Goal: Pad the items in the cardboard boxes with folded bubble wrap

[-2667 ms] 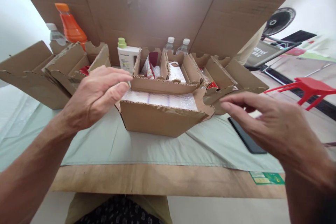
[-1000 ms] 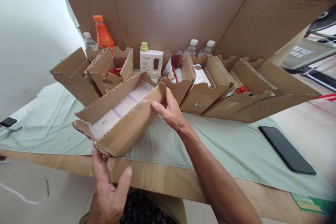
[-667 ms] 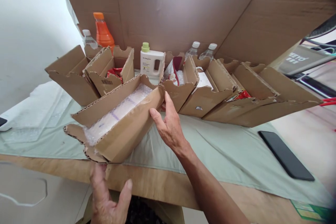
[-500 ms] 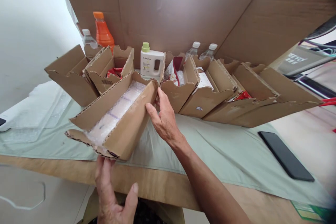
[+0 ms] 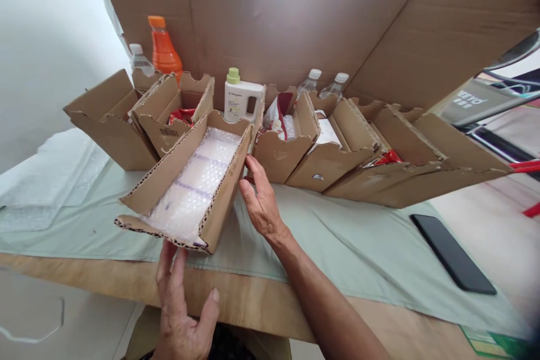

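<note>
Left of my flat-pressed right hand, cardboard tray askew, not yet squared; left hand open just underneath.

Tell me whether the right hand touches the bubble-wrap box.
Touching: the head view shows the right hand with fingers flat against the bubble-wrap box side wall.

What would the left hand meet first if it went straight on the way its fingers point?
Probably the ragged near end of the cardboard box lined with bubble wrap: the left hand points away from the person, straight at it. Its fingers may be touching that edge; depth is unclear.
</note>
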The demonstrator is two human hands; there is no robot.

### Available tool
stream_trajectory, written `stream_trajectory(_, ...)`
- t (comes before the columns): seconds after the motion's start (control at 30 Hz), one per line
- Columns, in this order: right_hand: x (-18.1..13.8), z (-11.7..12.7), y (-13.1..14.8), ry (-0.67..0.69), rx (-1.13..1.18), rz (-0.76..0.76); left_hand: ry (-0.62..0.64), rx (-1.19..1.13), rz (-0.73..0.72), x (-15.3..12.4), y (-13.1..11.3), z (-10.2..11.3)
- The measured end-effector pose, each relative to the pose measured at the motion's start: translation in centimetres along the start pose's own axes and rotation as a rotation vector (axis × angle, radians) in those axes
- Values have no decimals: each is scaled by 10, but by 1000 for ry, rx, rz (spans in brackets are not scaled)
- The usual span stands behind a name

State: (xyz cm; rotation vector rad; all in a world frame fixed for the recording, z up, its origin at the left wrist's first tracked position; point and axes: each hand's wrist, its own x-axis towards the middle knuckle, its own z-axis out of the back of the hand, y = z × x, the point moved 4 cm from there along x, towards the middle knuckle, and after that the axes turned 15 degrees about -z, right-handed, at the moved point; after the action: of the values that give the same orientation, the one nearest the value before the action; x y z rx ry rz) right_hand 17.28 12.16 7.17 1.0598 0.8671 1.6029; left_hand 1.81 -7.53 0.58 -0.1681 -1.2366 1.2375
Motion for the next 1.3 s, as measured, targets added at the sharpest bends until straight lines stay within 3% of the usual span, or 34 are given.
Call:
stream_trajectory(0.37, -6, -14, -60, -161, 126, -305, 109, -64, -62, 54, -20, -36)
stream_trajectory(0.53, -3, -11, -73, -251, 192, -357, 189, -133, -87, 93, -7, -67)
stream_trajectory(0.7, -2, -10, -78, -263, 233, -376, 181, -178, -83, 132, 12, -105)
stream_trajectory(0.83, -1, -10, -78, -255, 239, -380, 169, -162, -97, 149, 17, -117)
stream_trajectory(0.93, 1, -9, -77, -253, 228, -379, 196, -140, -91, 148, 18, -100)
stream_trajectory(1.1, -5, -8, -57, -179, 148, -316, 278, 76, -114, 127, 46, -30)
stream_trajectory(1.2, -10, -14, -28, -114, 97, -223, 300, 226, -169, 108, 77, 6)
stream_trajectory(1.3, -1, -26, 18, -31, 16, -82, 319, 301, -246, 91, 95, 18)
